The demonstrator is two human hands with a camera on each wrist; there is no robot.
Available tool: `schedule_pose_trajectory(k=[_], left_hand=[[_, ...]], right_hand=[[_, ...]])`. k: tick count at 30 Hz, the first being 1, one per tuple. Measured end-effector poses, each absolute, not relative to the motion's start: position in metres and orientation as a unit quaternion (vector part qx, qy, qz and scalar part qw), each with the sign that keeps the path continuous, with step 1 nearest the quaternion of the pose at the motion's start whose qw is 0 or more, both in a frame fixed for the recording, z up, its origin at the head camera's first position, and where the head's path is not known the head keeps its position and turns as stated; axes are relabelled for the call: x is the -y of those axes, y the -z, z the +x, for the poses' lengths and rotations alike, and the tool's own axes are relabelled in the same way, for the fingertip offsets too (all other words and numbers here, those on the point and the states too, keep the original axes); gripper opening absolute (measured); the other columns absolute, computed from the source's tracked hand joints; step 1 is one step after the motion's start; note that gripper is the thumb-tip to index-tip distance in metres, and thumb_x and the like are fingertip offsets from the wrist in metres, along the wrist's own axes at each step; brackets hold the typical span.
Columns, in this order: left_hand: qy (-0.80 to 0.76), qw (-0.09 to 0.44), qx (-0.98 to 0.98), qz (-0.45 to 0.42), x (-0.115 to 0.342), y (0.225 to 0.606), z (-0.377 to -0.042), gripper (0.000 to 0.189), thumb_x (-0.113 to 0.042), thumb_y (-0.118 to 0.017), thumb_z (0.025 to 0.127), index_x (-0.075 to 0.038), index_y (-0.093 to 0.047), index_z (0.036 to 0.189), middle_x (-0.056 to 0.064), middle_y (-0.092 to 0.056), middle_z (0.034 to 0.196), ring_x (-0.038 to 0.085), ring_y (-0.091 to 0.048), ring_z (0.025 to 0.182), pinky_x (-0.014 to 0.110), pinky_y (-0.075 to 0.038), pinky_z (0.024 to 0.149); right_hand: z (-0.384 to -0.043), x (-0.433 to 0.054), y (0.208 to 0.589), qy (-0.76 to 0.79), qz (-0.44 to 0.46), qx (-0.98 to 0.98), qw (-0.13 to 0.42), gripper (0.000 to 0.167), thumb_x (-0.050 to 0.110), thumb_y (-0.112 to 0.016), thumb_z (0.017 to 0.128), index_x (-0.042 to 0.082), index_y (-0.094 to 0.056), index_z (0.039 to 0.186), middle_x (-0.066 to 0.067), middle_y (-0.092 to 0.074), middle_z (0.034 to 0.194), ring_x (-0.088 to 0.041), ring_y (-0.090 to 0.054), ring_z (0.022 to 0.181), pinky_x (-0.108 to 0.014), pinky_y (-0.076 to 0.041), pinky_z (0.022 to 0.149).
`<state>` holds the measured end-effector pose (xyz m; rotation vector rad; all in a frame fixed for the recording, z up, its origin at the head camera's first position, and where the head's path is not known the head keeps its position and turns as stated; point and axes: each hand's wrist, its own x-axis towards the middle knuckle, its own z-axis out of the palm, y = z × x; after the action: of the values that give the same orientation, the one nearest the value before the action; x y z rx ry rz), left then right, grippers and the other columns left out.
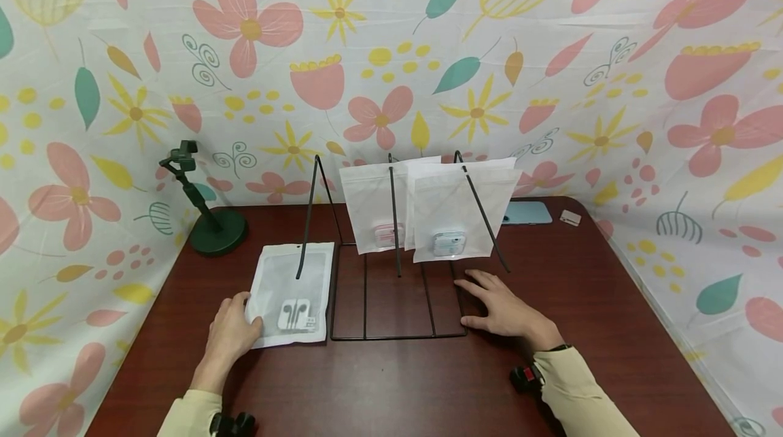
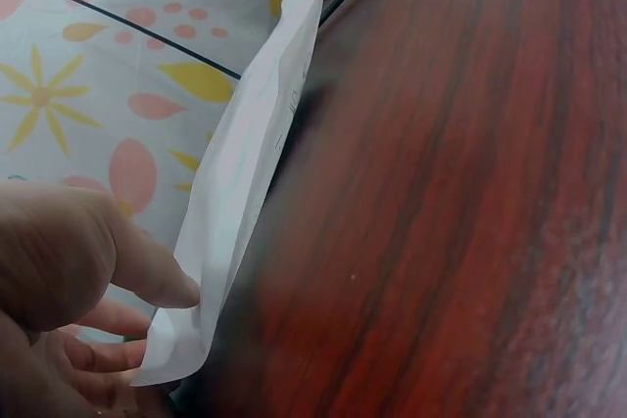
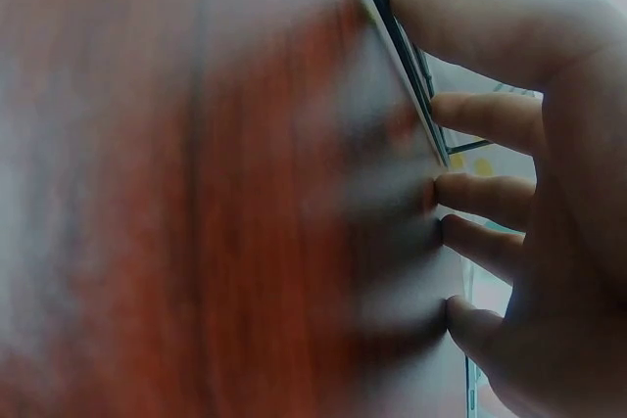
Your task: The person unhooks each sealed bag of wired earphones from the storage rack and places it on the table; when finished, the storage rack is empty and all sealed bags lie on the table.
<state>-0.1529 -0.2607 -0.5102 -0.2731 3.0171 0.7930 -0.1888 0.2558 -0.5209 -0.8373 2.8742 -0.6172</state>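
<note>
My left hand point(image 1: 228, 336) pinches the left edge of a white zip pouch point(image 1: 278, 277) lying left of a black wire rack point(image 1: 400, 338). The pouch's window shows white wired earphones point(image 1: 296, 315). In the left wrist view the thumb point(image 2: 162, 276) presses on the pouch's upper face, with other fingers at its underside. Two similar pouches hang on the rack: one with a pink item point(image 1: 387, 235), the front one with a pale blue item point(image 1: 449, 244). At the rack's right base corner rests my right hand point(image 1: 504, 311), fingers spread, fingertips on the table and thumb by the wire.
A dark green stand point(image 1: 218, 232) with a round base is at the table's back left. Behind the rack on the right lie a light blue phone-like slab point(image 1: 529, 213) and a small white tag point(image 1: 570, 218). Rack arms slant up toward the front. Floral cloth point(image 1: 379, 70) surrounds the table.
</note>
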Motion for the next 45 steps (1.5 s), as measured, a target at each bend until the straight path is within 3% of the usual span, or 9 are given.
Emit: schedule_pose_trajectory(k=[5,10,17,23,27,37,45], left_hand=[[-0.254,-0.005,-0.962,-0.097,0.258,0.506,-0.149,0.054,-0.013,-0.060,0.087,0.010,-0.046,0.134,0.035,-0.042,0.126,0.052,-0.046,0.114,0.061,-0.039,0.093],[-0.256,-0.039,-0.962,-0.084,0.256,0.502,-0.147,0.049,-0.011,-0.060,0.086,0.011,-0.052,0.129,0.032,-0.045,0.123,0.048,-0.043,0.116,0.060,-0.038,0.095],[-0.261,-0.091,-0.960,-0.043,0.253,0.499,-0.148,0.039,-0.010,-0.063,0.087,0.008,-0.060,0.121,0.028,-0.055,0.114,0.044,-0.050,0.108,0.056,-0.040,0.089],[-0.315,-0.176,-0.932,0.014,0.243,0.495,-0.152,0.030,-0.008,-0.069,0.086,0.002,-0.065,0.114,0.017,-0.061,0.106,0.030,-0.061,0.091,0.047,-0.054,0.075],[-0.352,-0.220,-0.908,0.053,0.237,0.490,-0.155,0.031,-0.005,-0.073,0.083,-0.001,-0.065,0.113,0.011,-0.064,0.103,0.025,-0.063,0.088,0.046,-0.057,0.072],[-0.430,-0.229,-0.867,0.103,0.223,0.481,-0.167,0.042,0.000,-0.075,0.081,-0.007,-0.060,0.120,0.007,-0.065,0.109,0.020,-0.064,0.093,0.044,-0.058,0.079],[-0.474,-0.221,-0.839,0.147,0.209,0.480,-0.176,0.047,0.005,-0.073,0.081,-0.006,-0.057,0.123,0.011,-0.063,0.115,0.022,-0.063,0.097,0.040,-0.057,0.081]], right_hand=[[-0.189,-0.256,0.522,0.198,-0.272,-0.940,0.047,0.071,0.045,-0.071,0.086,0.014,-0.047,0.145,-0.022,-0.034,0.152,-0.045,-0.031,0.139,-0.064,-0.035,0.103],[-0.189,-0.257,0.522,0.200,-0.273,-0.940,0.043,0.071,0.043,-0.072,0.086,0.013,-0.047,0.145,-0.022,-0.034,0.152,-0.045,-0.031,0.138,-0.064,-0.035,0.103],[-0.189,-0.257,0.523,0.198,-0.276,-0.940,0.037,0.071,0.044,-0.072,0.086,0.013,-0.047,0.145,-0.023,-0.035,0.151,-0.045,-0.032,0.137,-0.064,-0.036,0.102],[-0.191,-0.256,0.523,0.194,-0.277,-0.940,0.034,0.071,0.045,-0.071,0.086,0.013,-0.048,0.144,-0.023,-0.036,0.151,-0.045,-0.033,0.137,-0.063,-0.036,0.102],[-0.191,-0.256,0.524,0.194,-0.280,-0.940,0.031,0.070,0.045,-0.071,0.086,0.013,-0.048,0.144,-0.023,-0.035,0.151,-0.045,-0.033,0.137,-0.063,-0.036,0.102],[-0.190,-0.255,0.522,0.199,-0.276,-0.940,0.036,0.070,0.043,-0.072,0.086,0.013,-0.047,0.145,-0.023,-0.035,0.152,-0.045,-0.033,0.137,-0.063,-0.036,0.102],[-0.190,-0.255,0.523,0.194,-0.278,-0.940,0.040,0.071,0.045,-0.071,0.086,0.013,-0.047,0.145,-0.023,-0.035,0.151,-0.045,-0.032,0.138,-0.063,-0.036,0.103]])
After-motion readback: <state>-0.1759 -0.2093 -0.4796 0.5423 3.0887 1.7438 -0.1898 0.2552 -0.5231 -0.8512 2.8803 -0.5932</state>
